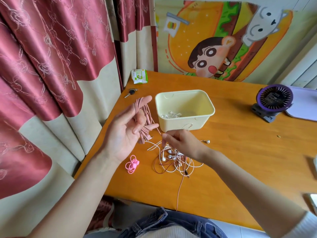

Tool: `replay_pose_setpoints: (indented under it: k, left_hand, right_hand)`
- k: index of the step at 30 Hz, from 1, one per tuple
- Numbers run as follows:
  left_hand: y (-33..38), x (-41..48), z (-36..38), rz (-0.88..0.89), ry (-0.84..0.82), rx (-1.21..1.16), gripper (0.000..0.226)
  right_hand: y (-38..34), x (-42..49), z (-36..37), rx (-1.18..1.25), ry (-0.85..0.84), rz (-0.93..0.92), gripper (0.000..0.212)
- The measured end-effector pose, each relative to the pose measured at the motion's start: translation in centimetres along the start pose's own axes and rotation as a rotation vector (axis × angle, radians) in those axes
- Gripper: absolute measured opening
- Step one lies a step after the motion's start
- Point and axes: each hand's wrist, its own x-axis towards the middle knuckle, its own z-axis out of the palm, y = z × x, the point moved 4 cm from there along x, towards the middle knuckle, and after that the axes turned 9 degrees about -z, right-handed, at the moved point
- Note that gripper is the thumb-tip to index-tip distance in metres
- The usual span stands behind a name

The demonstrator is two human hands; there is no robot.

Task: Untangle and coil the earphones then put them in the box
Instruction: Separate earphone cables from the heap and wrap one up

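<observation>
Step in hand: coiling the pink earphone cord (pixel 145 115) round the fingers of the left hand (pixel 123 133), judging by the loops already hanging from them.
Left hand: raised at the left edge of the table (pixel 240 152), palm up, fingers straight and spread, with the loops draped over them; nothing is pinched.
Right hand: the right hand (pixel 183 143) is low, just near of the box, thumb and forefinger closed on the cord's free end.
Box: the cream box (pixel 211 107) stands open just right of the coil, with white earphones (pixel 171 115) lying in its bottom.
Left to do: a tangle of white and red earphones (pixel 173 160) lies under the right hand, one red strand (pixel 179 191) trailing over the near edge.
Doing it well: spread the left fingers evenly so the loops come out the same size, and feed the end with light tension so no loop slips off.
Finishing the coil: wrap the tail round the bundle's waist, or use the pink cable tie (pixel 132 164) lying near the left wrist.
Risk: the free end passes close over the tangle and could snag a white cord; lift it clear first.
</observation>
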Motion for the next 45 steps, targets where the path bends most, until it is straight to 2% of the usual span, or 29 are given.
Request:
replay_pose_setpoints:
  k: [3,8,11,14,17,19,21,27,31,34,40,42,43,45]
  left_hand:
    - [0.0,0.3,-0.6,0.028,0.059,0.051,0.035]
    - [-0.2,1.0,-0.8,0.006,0.058,-0.127,0.042]
    - [-0.2,1.4,-0.9,0.02,0.071,-0.085,0.038]
    - [-0.7,1.7,-2.5,0.068,0.133,0.166,0.035]
    - [-1.4,1.3,-3.5,0.138,0.248,0.686,0.03]
    - [-2.6,1.1,-3.7,0.083,0.225,0.872,0.029]
    - [-3.7,0.9,-3.8,-0.036,0.163,0.913,0.027]
    - [-5.3,-0.3,-2.4,-0.27,-0.077,0.701,0.028]
    - [-5.6,-0.8,-1.6,-0.407,-0.201,0.314,0.034]
    - [-4.7,-0.9,-0.8,-0.392,-0.306,-0.012,0.033]
    - [-2.7,-0.6,-1.0,-0.311,-0.584,-0.335,0.036]
    - [-2.0,-0.3,-1.3,-0.28,-0.585,-0.385,0.04]
    - [-1.6,-0.1,-1.4,-0.255,-0.526,-0.377,0.042]
    - [-1.2,0.2,-2.0,-0.191,-0.283,-0.273,0.043]
  right_hand:
    - [-0.4,-0.5,0.9,-0.023,-0.051,0.006,0.035]
    - [-1.0,-0.9,1.7,-0.042,-0.059,0.003,0.035]
    - [-1.5,-1.2,2.0,-0.041,-0.047,-0.015,0.035]
    - [-2.2,-1.5,2.1,-0.044,-0.055,-0.042,0.031]
    - [-3.2,-1.7,2.4,-0.072,-0.129,-0.095,0.026]
    - [-3.9,-1.8,2.0,-0.083,-0.156,-0.118,0.026]
    - [-4.1,-1.5,1.0,-0.096,-0.145,-0.128,0.026]
    - [-3.4,-0.3,-2.9,-0.051,-0.011,-0.132,0.021]
    - [-3.0,0.0,-4.2,0.035,0.097,-0.11,0.023]
    - [-2.9,-0.2,-3.7,0.064,0.14,-0.124,0.026]
    - [-2.2,-1.0,-0.7,0.089,0.096,-0.061,0.033]
    - [-2.2,-1.6,0.7,0.068,0.041,-0.04,0.035]
    - [-2.2,-1.8,1.5,0.051,0.013,-0.035,0.035]
    - [-2.5,-2.2,2.4,0.003,-0.022,-0.045,0.034]
